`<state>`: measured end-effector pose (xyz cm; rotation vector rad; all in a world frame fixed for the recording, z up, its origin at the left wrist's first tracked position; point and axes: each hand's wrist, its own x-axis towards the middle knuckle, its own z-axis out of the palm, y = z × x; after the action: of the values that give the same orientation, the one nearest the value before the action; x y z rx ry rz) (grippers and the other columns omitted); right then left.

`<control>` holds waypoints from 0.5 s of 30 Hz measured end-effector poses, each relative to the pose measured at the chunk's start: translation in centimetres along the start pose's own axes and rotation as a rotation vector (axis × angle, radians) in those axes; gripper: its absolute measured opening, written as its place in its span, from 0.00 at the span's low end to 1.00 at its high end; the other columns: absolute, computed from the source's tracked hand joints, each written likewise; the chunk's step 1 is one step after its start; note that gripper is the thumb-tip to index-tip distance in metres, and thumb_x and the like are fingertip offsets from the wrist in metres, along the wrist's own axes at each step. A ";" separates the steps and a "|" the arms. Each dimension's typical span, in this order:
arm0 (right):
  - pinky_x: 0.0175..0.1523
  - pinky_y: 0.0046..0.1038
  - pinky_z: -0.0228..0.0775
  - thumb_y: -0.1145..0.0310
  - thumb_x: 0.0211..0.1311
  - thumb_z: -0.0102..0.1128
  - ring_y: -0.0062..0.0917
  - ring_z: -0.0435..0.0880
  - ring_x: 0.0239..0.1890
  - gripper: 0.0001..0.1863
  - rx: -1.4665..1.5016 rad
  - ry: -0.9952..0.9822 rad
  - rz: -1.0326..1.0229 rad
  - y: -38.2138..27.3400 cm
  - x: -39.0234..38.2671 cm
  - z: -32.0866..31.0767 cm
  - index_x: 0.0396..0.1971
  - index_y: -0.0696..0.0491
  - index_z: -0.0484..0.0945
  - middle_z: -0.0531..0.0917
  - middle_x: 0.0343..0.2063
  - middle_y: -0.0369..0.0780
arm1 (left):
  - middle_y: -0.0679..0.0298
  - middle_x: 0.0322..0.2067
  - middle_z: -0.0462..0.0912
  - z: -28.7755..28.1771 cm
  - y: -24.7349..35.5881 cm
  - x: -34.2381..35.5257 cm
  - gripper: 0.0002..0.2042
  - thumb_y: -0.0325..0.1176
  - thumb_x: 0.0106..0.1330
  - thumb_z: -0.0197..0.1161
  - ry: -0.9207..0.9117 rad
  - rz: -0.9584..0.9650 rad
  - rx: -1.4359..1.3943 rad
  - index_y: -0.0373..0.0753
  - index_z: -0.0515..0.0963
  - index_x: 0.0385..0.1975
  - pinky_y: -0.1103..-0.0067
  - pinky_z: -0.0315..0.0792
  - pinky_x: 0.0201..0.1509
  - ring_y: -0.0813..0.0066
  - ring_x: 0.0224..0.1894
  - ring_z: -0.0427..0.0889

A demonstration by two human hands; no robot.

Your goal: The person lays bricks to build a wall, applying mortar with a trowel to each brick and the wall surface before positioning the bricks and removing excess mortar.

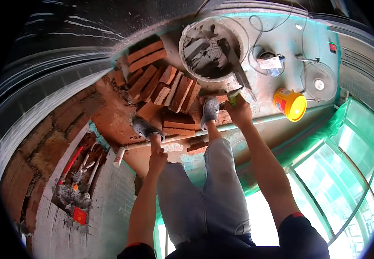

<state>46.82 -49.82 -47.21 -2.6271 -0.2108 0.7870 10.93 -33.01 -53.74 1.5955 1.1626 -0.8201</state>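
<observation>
Across the pale floor (281, 39), a heap of loose red bricks (181, 94) is lying beside the person's feet, while a round tub (209, 79) is standing just beyond, holding grey mortar (212, 49), and a yellow bucket (297, 108) is sitting well apart to the right. The left hand (158, 161) is hanging by the left knee with its fingers curling inward, though whether it is pinching anything cannot be told. The right hand (240, 112) is gripping a small green-handled tool (233, 98), which is showing near the right shoe (210, 109), between tub and hand.
</observation>
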 end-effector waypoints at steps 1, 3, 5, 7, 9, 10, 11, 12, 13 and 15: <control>0.41 0.47 0.75 0.57 0.56 0.63 0.54 0.82 0.37 0.18 0.031 -0.003 -0.033 1.6 0.7 0.3 0.40 0.55 0.75 0.83 0.31 0.55 | 0.61 0.26 0.83 2.5 -0.8 2.8 0.09 0.38 0.63 0.63 -0.112 -0.109 -0.217 0.41 0.78 0.37 0.71 0.76 0.33 0.64 0.29 0.83; 0.40 0.42 0.75 0.59 0.55 0.65 0.51 0.83 0.37 0.17 0.093 -0.090 -0.028 0.9 1.7 0.2 0.40 0.55 0.78 0.84 0.31 0.52 | 0.64 0.23 0.79 5.9 -5.7 9.0 0.09 0.40 0.62 0.64 -0.315 -0.275 -0.417 0.42 0.77 0.32 0.72 0.73 0.29 0.69 0.24 0.79; 0.36 0.38 0.74 0.60 0.54 0.65 0.45 0.84 0.31 0.16 0.070 -0.161 0.059 4.2 2.7 0.5 0.36 0.57 0.77 0.82 0.26 0.50 | 0.63 0.13 0.69 14.2 -8.1 11.8 0.23 0.42 0.61 0.65 -0.073 -0.384 -0.519 0.38 0.63 0.11 0.63 0.62 0.24 0.69 0.18 0.71; 0.22 0.23 0.64 0.67 0.57 0.66 0.16 0.72 0.15 0.11 0.163 -0.232 0.109 5.4 2.7 1.2 0.26 0.52 0.71 0.74 0.15 0.33 | 0.50 0.25 0.82 17.9 -10.4 14.4 0.19 0.45 0.57 0.68 0.128 -0.401 -0.242 0.31 0.76 0.26 0.60 0.72 0.37 0.50 0.30 0.81; 0.21 0.22 0.62 0.69 0.57 0.65 0.15 0.72 0.15 0.10 0.170 -0.282 0.197 6.6 2.9 0.1 0.25 0.52 0.71 0.73 0.14 0.32 | 0.44 0.41 0.81 19.5 -4.5 15.7 0.25 0.40 0.57 0.67 0.358 -0.443 -0.338 0.27 0.73 0.49 0.64 0.76 0.48 0.50 0.44 0.81; 0.21 0.21 0.62 0.70 0.57 0.64 0.15 0.71 0.15 0.09 0.173 -0.285 0.216 5.8 2.9 -0.2 0.25 0.52 0.71 0.73 0.14 0.32 | 0.45 0.39 0.80 18.5 -3.0 16.3 0.21 0.37 0.59 0.65 0.531 -0.357 -0.346 0.28 0.74 0.48 0.64 0.75 0.48 0.51 0.43 0.80; 0.22 0.24 0.65 0.68 0.56 0.65 0.16 0.73 0.16 0.10 0.178 -0.297 0.235 6.9 2.8 -0.5 0.28 0.55 0.73 0.75 0.17 0.33 | 0.46 0.37 0.80 17.5 -1.6 16.9 0.18 0.34 0.61 0.63 0.694 -0.264 -0.352 0.30 0.76 0.46 0.64 0.75 0.47 0.52 0.43 0.80; 0.23 0.24 0.65 0.70 0.56 0.65 0.16 0.73 0.17 0.09 0.200 -0.309 0.264 6.9 2.6 -0.7 0.28 0.55 0.73 0.75 0.17 0.33 | 0.48 0.35 0.79 15.3 0.3 17.7 0.14 0.32 0.61 0.62 0.763 -0.161 -0.287 0.32 0.77 0.44 0.64 0.75 0.47 0.52 0.41 0.80; 0.23 0.23 0.64 0.71 0.56 0.65 0.16 0.73 0.17 0.08 0.230 -0.327 0.291 6.6 2.4 -0.8 0.27 0.55 0.73 0.75 0.17 0.33 | 0.50 0.33 0.79 12.1 2.0 18.6 0.11 0.29 0.62 0.60 0.838 -0.060 -0.212 0.33 0.78 0.42 0.63 0.74 0.46 0.52 0.39 0.79; 0.24 0.23 0.65 0.72 0.56 0.64 0.16 0.74 0.18 0.07 0.321 -0.334 0.389 6.2 1.6 -0.6 0.26 0.54 0.73 0.75 0.17 0.33 | 0.50 0.33 0.79 6.3 4.8 21.3 0.03 0.27 0.60 0.63 0.921 0.237 -0.079 0.35 0.76 0.28 0.66 0.72 0.37 0.51 0.34 0.78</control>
<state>48.64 -55.31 -50.12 -2.2452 0.3237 1.2711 22.38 -32.98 -73.40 2.0558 1.5420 0.1730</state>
